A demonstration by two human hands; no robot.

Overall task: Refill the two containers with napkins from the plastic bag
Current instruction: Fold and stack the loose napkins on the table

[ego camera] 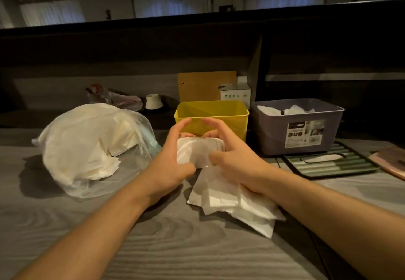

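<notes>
head | both grips clutch napkin stack (200, 151) | fingertips hidden | yellow container (211, 115) behind

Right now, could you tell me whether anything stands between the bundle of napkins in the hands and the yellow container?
Nothing visible does. Both hands hold the napkin bundle directly in front of the yellow container, whose top is open.

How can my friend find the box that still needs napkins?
Look at the grey wooden table. Behind the two hands, two open boxes stand side by side. It is the yellow box, which looks empty inside; the grey box to its right already holds white napkins.
</notes>
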